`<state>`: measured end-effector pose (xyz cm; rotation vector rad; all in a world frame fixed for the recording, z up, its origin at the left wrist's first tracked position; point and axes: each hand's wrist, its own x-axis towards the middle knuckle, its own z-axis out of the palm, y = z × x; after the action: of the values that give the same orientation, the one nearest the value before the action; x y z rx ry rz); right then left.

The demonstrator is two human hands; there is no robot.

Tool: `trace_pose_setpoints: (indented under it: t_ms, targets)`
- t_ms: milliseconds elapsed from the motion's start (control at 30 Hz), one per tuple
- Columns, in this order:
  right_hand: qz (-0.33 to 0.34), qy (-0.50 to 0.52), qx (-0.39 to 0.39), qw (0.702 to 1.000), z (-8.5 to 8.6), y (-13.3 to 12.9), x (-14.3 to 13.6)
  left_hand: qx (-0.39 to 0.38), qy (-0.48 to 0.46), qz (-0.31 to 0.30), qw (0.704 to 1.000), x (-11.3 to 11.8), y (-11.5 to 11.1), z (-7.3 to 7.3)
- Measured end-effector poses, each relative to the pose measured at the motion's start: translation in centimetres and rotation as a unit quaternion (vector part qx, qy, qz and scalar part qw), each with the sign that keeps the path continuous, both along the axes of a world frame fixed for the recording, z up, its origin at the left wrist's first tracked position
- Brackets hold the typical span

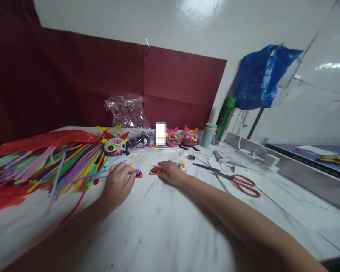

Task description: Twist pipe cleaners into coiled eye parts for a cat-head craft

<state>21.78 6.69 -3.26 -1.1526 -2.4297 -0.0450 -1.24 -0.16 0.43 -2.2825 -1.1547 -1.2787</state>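
Two small eye-shaped pieces with orange rims and blue centres lie on the white marbled table [158,219]. At the left piece [139,174], my left hand [119,185] has its fingers closed on a thin purple strip [130,170], whose end is near that piece. The fingers of my right hand [171,172] rest against the right piece [153,171], pressed down at its outer edge. Whether they pinch it is hard to tell. Small colourful bits [181,165] lie just beyond my right hand.
Many coloured strips [45,166] on red plastic lie left. Behind stand decorated animal heads [115,145], a phone-like white screen [160,134] and a teal cup [208,135]. Red-handled scissors [243,185] and a blue tool [205,167] lie right; a power strip [269,161] is farther right.
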Motion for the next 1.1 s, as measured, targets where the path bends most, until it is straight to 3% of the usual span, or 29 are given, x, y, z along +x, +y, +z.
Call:
trace_pose_setpoints:
  t_ms: [167, 467, 600, 733, 867, 967, 1100]
  targets:
    - [-0.013, 0.031, -0.047, 0.998, 0.2, 0.8, -2.0, 0.007, -0.006, 0.007, 1.000, -0.3, 0.2, 0.0]
    - [-0.049, 0.082, -0.111, 0.989, 0.9, 1.9, -1.0, -0.002, -0.004, 0.002, 1.000, -0.1, 0.0, 0.2]
    - [-0.032, 0.064, -0.081, 0.994, 1.3, 0.8, -1.0, -0.001, -0.009, 0.002, 1.000, -0.2, 0.0, 0.3]
    - [0.052, -0.010, -0.082, 0.995, 1.2, -1.4, 0.4, 0.002, -0.008, 0.002, 1.000, -0.3, 0.0, 0.4]
    - [0.016, -0.045, -0.074, 0.996, 1.4, -2.4, 1.9, 0.005, -0.018, -0.001, 1.000, 0.0, -0.1, 0.4]
    - [0.007, -0.051, -0.059, 0.997, 1.8, -1.8, 0.5, 0.007, -0.015, -0.003, 1.000, 0.0, -0.1, 0.3]
    - [0.066, -0.079, -0.067, 0.992, 1.8, -0.4, -2.9, 0.005, -0.001, 0.004, 1.000, -0.4, -0.1, 0.3]
